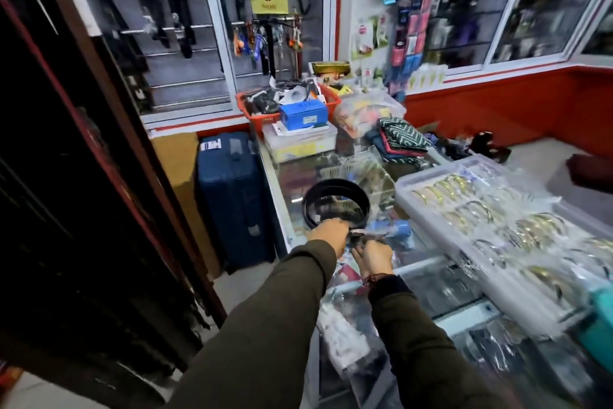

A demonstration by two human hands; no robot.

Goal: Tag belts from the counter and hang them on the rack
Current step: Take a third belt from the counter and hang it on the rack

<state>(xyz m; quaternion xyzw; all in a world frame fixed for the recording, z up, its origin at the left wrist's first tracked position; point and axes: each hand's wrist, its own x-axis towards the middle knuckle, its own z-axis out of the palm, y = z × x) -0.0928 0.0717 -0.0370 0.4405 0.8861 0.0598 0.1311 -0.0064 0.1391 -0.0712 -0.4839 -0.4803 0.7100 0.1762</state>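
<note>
A black belt (335, 188) coiled into a loop is held up over the near left corner of the glass counter (428, 271). My left hand (330, 236) grips the coil at its lower edge, by the metal buckle end (361, 233). My right hand (373, 257) is closed right beside it, pinching at the buckle end; what it holds is too blurred to make out. A blue object (394, 231), possibly a tagging tool, lies on the glass just beyond my hands. Several black belts (172, 10) hang on the rack bars behind glass at the back left.
Clear trays of gold bangles (491, 213) fill the counter's right side. A red basket (265, 110), a blue box (303, 115) and folded cloth (398, 140) crowd the far end. A blue suitcase (232, 196) stands on the floor left of the counter, beside a dark door frame (109, 130).
</note>
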